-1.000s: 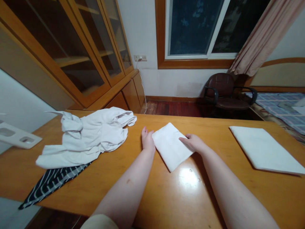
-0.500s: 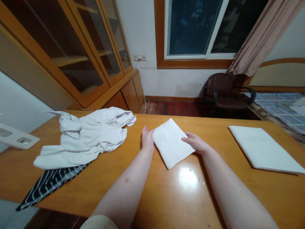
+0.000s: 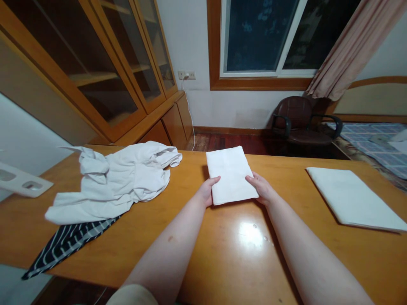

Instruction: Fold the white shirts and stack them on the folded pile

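Note:
A neatly folded white cloth [image 3: 231,173] is held between my two hands, slightly tilted and seemingly just above the table. My left hand [image 3: 208,191] grips its left edge, thumb on top and the other fingers mostly hidden underneath. On the opposite edge my right hand [image 3: 261,187] is closed the same way, thumb over the upper face. Off to the left lies a rumpled white garment [image 3: 127,178], with a black-and-white striped cloth [image 3: 73,241] sticking out from under it. A larger folded white cloth [image 3: 356,199] rests flat at the right.
All of this is on a wooden table [image 3: 216,271] with a shiny top. A white plastic piece with slots [image 3: 27,182] juts in at the left edge. Beyond the table stand a glass-door cabinet [image 3: 140,101], a brown armchair [image 3: 299,120] and a bed [image 3: 378,140].
The folded cloth has turned from a diamond-like angle to nearly square with me. My left hand has shifted down and now has its thumb over the cloth's edge.

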A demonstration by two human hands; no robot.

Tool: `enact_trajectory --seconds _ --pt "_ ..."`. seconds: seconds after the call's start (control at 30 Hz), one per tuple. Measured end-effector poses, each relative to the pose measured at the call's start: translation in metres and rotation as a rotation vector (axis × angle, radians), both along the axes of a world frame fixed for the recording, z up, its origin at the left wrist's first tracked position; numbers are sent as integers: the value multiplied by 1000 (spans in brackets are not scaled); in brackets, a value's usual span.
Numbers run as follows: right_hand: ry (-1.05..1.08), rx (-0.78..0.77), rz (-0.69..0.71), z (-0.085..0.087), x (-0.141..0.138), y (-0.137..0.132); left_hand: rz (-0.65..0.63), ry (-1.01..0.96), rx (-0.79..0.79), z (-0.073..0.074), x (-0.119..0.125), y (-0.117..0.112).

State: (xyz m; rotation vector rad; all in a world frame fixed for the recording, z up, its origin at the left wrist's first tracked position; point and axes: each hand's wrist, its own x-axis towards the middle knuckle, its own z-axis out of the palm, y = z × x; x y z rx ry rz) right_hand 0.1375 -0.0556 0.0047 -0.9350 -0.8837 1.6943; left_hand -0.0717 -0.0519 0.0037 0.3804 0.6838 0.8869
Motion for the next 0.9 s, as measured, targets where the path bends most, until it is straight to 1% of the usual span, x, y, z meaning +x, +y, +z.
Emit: enact_trajectory --seconds 0.1,0.2,0.33,0.4,0.5,0.67,0.77,0.83,0.9 --pt "11 -95 93 0 4 -1 -30 -2 -66 -1 -5 2" --pt "5 -162 143 -1 8 -2 -44 -14 -102 -2 -7 3" --pt "13 -156 224 -3 11 -3 3 -37 -109 -2 -7 5" --pt "25 -131 237 -3 10 -3 35 -36 -112 -1 -6 5" --pt "38 -85 148 -4 7 0 88 -27 -78 0 -4 5" --pt "54 -94 -59 -12 2 8 222 -52 108 3 2 2" --pt "170 -99 -177 -11 -4 9 239 -76 175 4 5 1" --pt "284 -71 -208 -8 -8 7 252 -88 189 5 5 1" --pt "364 -44 -147 -5 -10 4 269 -91 185 5 3 1"
